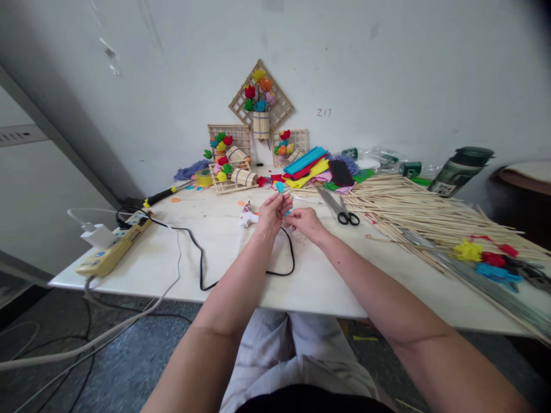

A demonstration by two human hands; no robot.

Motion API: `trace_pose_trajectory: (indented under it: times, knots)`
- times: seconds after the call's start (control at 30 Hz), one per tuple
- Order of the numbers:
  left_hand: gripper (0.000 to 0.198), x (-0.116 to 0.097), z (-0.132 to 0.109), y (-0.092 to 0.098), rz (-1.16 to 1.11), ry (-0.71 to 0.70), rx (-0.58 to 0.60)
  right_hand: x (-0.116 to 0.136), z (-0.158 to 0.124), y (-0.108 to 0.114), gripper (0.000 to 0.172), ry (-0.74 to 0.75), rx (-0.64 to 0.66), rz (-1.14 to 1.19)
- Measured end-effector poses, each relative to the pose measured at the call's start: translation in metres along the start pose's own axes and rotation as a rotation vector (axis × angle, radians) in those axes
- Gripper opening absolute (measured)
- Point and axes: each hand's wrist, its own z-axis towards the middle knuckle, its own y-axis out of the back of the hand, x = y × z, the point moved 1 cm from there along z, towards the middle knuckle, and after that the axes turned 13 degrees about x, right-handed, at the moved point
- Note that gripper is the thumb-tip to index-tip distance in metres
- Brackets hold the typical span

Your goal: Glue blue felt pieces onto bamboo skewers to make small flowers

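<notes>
My left hand [272, 213] is closed, its fingertips pinching a small blue felt piece [280, 187] that sticks up above them. My right hand [306, 222] is close beside it on the right, fingers pressed together at the left hand's fingertips. A bit of blue shows between the two hands, but what the right fingers grip is too small to make out. Just left of my left hand lies a white glue gun [248, 218] with a patterned tip end. A black cord [202, 252] curves over the white table [232, 281] around the hands.
Behind stand bamboo lattice frames with felt flowers [260, 106]. Folded felt sheets [306, 163], a phone [341, 172], scissors [344, 215], and many thin bamboo sticks [400, 201] lie right. A power strip [114, 249] sits left; a dark green bottle [460, 172] stands far right.
</notes>
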Motion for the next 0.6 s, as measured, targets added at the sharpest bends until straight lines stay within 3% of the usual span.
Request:
trace_pose_trajectory:
  times: [0.6]
  knots:
    - [0.007,0.0020,0.0006,0.0025,0.012,0.012,0.008,0.0022,0.0004,0.0009,0.013,-0.020,0.006,0.022]
